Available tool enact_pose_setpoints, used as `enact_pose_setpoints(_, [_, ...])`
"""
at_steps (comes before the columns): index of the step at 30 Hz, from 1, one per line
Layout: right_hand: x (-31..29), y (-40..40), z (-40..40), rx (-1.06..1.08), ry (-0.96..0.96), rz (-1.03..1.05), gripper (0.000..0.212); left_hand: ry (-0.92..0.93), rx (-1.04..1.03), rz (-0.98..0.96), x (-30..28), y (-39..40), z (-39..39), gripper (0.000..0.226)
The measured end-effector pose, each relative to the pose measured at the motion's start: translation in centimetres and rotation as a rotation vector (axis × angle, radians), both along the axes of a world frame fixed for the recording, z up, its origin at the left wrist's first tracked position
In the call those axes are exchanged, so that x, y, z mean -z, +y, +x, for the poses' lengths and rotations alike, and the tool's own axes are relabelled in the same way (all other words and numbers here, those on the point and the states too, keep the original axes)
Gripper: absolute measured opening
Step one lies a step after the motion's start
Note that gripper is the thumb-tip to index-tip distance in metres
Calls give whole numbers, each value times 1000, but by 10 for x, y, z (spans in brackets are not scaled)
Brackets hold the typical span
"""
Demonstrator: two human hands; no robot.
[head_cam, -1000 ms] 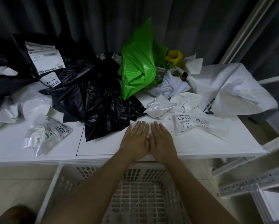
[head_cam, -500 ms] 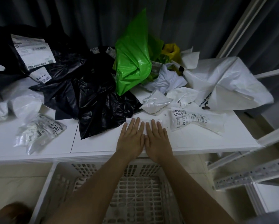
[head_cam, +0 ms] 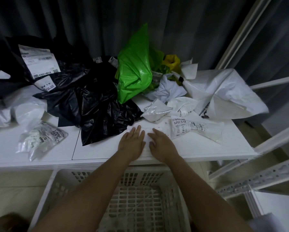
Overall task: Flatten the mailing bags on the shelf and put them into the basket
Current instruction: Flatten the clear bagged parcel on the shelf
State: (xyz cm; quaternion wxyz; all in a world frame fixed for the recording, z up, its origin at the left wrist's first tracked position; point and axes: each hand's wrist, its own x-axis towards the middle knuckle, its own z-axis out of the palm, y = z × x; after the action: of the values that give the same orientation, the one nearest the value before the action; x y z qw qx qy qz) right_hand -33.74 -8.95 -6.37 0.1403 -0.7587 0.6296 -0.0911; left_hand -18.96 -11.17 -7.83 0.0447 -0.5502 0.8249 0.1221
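Now the white mailing bag [head_cam: 147,139] lies flat under both hands' fingers [head_cam: 137,131].

One head cam, wide-angle, looks fwd & down, close over shelf [head_cam: 107,153] front edge; basket [head_cam: 45,195] below at frame bottom, curtain [head_cam: 90,22] behind.

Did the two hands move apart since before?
Yes. The left hand and right hand were side by side touching; now a gap shows the white bag between them, near the shelf front edge.
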Motion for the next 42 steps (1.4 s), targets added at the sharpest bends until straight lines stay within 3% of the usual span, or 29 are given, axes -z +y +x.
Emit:
enact_pose_setpoints(4, [-29, -11, -12, 91, 89, -607, 45, 4, 8, -18, -8, -4, -3, 53])
enact_pose_setpoints(8, [-48, -50, -17, 205, 303, -567, 55, 36, -14, -45, -14, -3, -1, 55])
enact_pose_setpoints(12, [-48, -69, -19, 211, 429, -401, 31, 86, -19, -50, -23, -2, 3, 53])
enact_pose_setpoints(17, [-57, -75, -25, 199, 243, -570, 12, 237, -37, -124, -45, -11, 10, 51])
enact_pose_setpoints(22, [-86, -51, -24, 210, -207, -778, 9, 562, -246, -142, -73, -12, 13, 50])
enact_pose_setpoints(24, [-96, -27, -16, 245, -434, -720, 7, 695, -322, -119, -84, -7, 17, 50])
enact_pose_setpoints(28, [-98, 1, -5, 402, -902, -395, 6, 1010, -405, -35, -96, -5, 20, 48])
enact_pose_setpoints(32, [-93, 26, -1, 465, -1162, -112, 10, 1104, -403, 93, -106, 15, 27, 20])
enact_pose_setpoints(33, [-90, 30, -1, 480, -1201, -46, 10, 1104, -390, 96, -104, 17, 30, 20])
enact_pose_setpoints(36, [-83, 38, -4, 518, -1220, 69, 15, 1112, -418, 112, -96, 20, 39, 55])
enact_pose_setpoints(42, [-74, 44, -1, 502, -1098, 105, 14, 1069, -307, 235, -93, 28, 38, 26])
